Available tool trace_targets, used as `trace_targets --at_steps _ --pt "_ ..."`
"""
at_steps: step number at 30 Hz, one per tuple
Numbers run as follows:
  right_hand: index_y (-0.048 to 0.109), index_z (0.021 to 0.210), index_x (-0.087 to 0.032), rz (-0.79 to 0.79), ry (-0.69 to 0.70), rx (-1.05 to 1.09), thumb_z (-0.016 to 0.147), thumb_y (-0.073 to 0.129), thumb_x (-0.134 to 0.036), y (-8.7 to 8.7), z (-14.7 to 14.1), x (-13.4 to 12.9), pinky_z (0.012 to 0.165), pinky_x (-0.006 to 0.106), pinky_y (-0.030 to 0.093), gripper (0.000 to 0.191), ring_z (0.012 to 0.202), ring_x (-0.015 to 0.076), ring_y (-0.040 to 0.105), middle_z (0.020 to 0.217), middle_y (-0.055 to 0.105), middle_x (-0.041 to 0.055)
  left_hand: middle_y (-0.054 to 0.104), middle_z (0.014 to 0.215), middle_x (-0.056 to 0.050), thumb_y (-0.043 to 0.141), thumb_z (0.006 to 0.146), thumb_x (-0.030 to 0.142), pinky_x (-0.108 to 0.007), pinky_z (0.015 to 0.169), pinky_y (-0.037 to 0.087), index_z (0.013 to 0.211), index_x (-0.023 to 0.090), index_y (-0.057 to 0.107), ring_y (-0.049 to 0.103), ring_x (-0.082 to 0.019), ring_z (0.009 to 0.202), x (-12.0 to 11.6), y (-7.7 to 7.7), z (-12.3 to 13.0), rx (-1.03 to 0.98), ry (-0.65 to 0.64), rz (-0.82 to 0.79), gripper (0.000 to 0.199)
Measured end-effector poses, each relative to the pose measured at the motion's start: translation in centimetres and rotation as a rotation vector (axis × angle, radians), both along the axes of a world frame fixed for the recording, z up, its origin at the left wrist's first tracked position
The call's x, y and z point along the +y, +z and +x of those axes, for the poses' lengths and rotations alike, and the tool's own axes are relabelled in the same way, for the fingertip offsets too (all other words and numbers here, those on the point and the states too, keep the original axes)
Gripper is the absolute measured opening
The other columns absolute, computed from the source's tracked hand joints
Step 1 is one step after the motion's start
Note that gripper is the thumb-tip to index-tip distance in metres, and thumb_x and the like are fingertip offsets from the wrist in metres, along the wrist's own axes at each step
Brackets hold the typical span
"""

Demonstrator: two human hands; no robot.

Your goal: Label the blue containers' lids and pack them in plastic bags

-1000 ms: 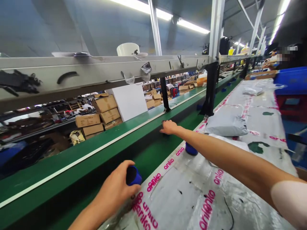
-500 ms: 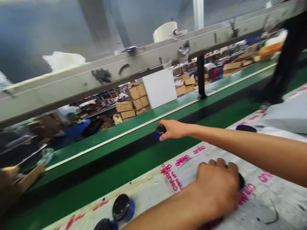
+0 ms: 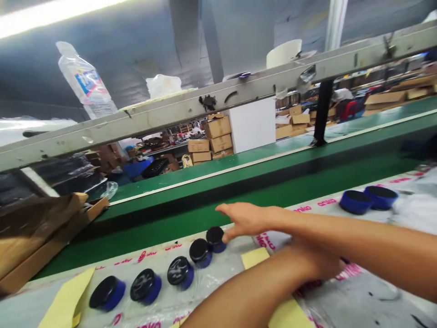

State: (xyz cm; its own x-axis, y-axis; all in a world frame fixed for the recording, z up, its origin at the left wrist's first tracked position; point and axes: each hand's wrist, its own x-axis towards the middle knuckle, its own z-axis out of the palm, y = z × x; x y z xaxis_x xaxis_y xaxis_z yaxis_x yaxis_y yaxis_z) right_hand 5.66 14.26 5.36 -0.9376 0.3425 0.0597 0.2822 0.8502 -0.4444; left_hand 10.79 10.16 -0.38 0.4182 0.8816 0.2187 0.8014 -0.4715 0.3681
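Observation:
My right hand (image 3: 244,221) reaches across from the right with its fingers apart. Its thumb is at the edge of a short round blue piece with a black top (image 3: 215,237), the rightmost of a slanting row on the plastic-covered table. Several similar round pieces (image 3: 179,271) make up the rest of that row. Under the right forearm, my left hand (image 3: 324,264) is low over the table, blurred and partly covered. Its fingers are hidden, though a small dark edge shows beside them. Two more round blue pieces (image 3: 357,202) sit together at the right.
A green conveyor belt (image 3: 269,196) runs behind the table. Yellow paper pieces (image 3: 68,296) lie on the plastic sheet. At left stands an open cardboard box (image 3: 75,232). A grey beam (image 3: 191,109) crosses above, with a plastic bottle (image 3: 83,82) by it.
My right hand has come back from over the belt and opened beside the round piece it held. The view has swung left, showing more of the row. My left hand remains low under the right arm.

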Motion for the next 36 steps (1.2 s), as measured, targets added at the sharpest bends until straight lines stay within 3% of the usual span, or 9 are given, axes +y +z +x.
trace_targets --at_steps 3,6,10,13,20,24,30,33,36 --pt "0.058 0.132 -0.013 -0.014 -0.140 0.203 0.086 0.069 -0.041 3.6 6.2 1.6 0.079 0.030 0.052 0.055 0.098 0.0234 0.069 0.123 0.069 0.0133 0.069 0.123 -0.016 0.078 0.068 0.027 -0.040 0.088 0.055 0.126 0.014 0.061 0.067 -0.033 0.108 -0.2 1.2 -0.3 0.005 -0.005 -0.123 0.062" --pt "0.064 0.119 -0.014 -0.014 -0.332 0.410 0.089 0.065 -0.035 5.8 13.7 3.0 0.080 0.028 0.052 0.037 0.095 0.0196 0.068 0.112 0.073 0.0080 0.070 0.115 -0.017 0.078 0.065 0.030 -0.046 0.083 0.054 0.125 0.015 0.057 0.068 -0.038 0.100 0.6 1.2 -0.7 -0.043 0.071 -0.196 0.066" --pt "0.069 0.106 -0.015 0.062 -0.665 0.508 0.090 0.060 -0.031 4.6 22.9 3.2 0.075 0.028 0.051 0.024 0.086 0.0182 0.067 0.097 0.074 0.0052 0.068 0.116 -0.011 0.078 0.063 0.030 -0.044 0.089 0.049 0.123 0.021 0.054 0.065 -0.033 0.103 2.1 0.5 -0.9 -0.122 0.085 -0.211 0.066" --pt "0.070 0.103 -0.015 0.058 -0.740 0.429 0.092 0.057 -0.031 1.7 26.6 1.9 0.074 0.029 0.051 0.023 0.084 0.0189 0.067 0.095 0.074 0.0057 0.066 0.119 -0.007 0.076 0.063 0.023 -0.038 0.092 0.047 0.121 0.023 0.055 0.063 -0.027 0.105 2.4 0.6 -0.9 -0.177 0.059 -0.217 0.062" --pt "0.062 0.125 -0.019 0.027 -0.642 0.306 0.091 0.060 -0.028 -3.7 27.1 -2.0 0.084 0.032 0.052 0.036 0.095 0.0209 0.069 0.119 0.071 0.0078 0.060 0.126 -0.008 0.066 0.064 0.014 -0.036 0.096 0.045 0.123 0.022 0.053 0.059 -0.025 0.114 2.5 0.9 -0.7 -0.289 0.039 -0.228 0.061" --pt "0.060 0.130 -0.018 0.150 -0.634 0.233 0.089 0.064 -0.030 -3.7 27.0 -1.1 0.095 0.039 0.050 0.042 0.111 0.0270 0.064 0.127 0.067 0.0113 0.065 0.119 -0.006 0.067 0.068 0.018 -0.037 0.092 0.045 0.124 0.023 0.051 0.062 -0.026 0.107 3.3 0.9 -0.9 -0.310 0.068 -0.218 0.058" --pt "0.065 0.121 -0.016 0.253 -0.929 0.229 0.088 0.063 -0.023 -2.7 29.1 4.3 0.096 0.042 0.051 0.035 0.112 0.0294 0.064 0.123 0.069 0.0132 0.068 0.114 -0.016 0.074 0.073 0.027 -0.042 0.088 0.046 0.122 0.016 0.050 0.065 -0.034 0.104 5.3 2.1 1.0 -0.198 0.273 -0.113 0.055" --pt "0.065 0.120 -0.014 0.221 -0.851 0.279 0.089 0.058 -0.028 -3.7 28.2 4.8 0.093 0.044 0.052 0.035 0.107 0.0301 0.067 0.120 0.070 0.0149 0.064 0.128 -0.015 0.077 0.072 0.022 -0.037 0.096 0.045 0.128 0.018 0.050 0.061 -0.030 0.117 5.7 1.7 3.2 -0.169 0.292 -0.087 0.062" --pt "0.066 0.119 -0.017 0.270 -0.759 0.411 0.091 0.055 -0.039 -4.1 26.0 3.8 0.086 0.042 0.054 0.037 0.104 0.0294 0.067 0.116 0.071 0.0118 0.068 0.121 -0.017 0.081 0.071 0.028 -0.038 0.090 0.050 0.129 0.016 0.052 0.066 -0.032 0.110 6.4 1.3 3.7 -0.130 0.326 -0.148 0.066"
